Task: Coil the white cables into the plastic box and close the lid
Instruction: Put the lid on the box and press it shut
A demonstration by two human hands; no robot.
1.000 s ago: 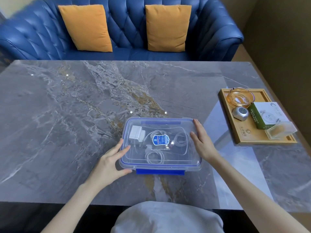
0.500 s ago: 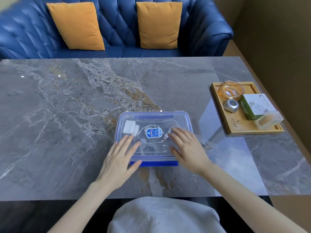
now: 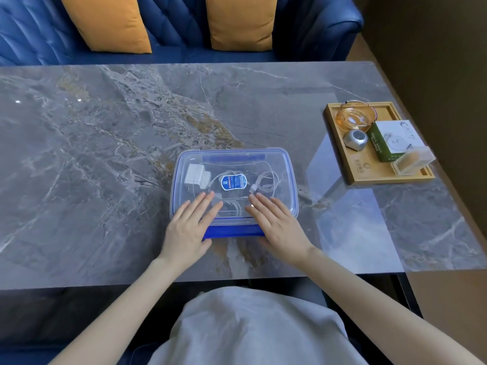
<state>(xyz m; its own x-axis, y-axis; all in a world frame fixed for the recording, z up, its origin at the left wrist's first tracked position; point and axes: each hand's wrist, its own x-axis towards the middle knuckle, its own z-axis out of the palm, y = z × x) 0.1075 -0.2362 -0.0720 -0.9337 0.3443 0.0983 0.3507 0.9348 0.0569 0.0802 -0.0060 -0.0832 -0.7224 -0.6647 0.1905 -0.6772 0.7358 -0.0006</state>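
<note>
A clear plastic box (image 3: 288, 164) with a blue-rimmed lid lies on the marble table, lid on top. Through the lid I see coiled white cables (image 3: 266, 182), a white charger plug (image 3: 194, 175) and a blue oval label (image 3: 234, 182). My left hand (image 3: 191, 227) lies flat on the near left part of the lid, fingers straight. My right hand (image 3: 275, 225) lies flat on the near right part, fingers straight too. Between the two hands a blue latch (image 3: 233, 231) shows along the box's near edge.
A wooden tray (image 3: 355, 169) at the right holds a glass ashtray (image 3: 355, 117), a small silver object (image 3: 355, 138), a green-and-white box (image 3: 392, 139) and a clear toothpick holder (image 3: 412, 161). A blue sofa with two orange cushions (image 3: 241, 21) stands behind the table.
Both hands moved from the box's left and right sides onto the near part of the lid and now lie flat there. The camera has tilted down.
</note>
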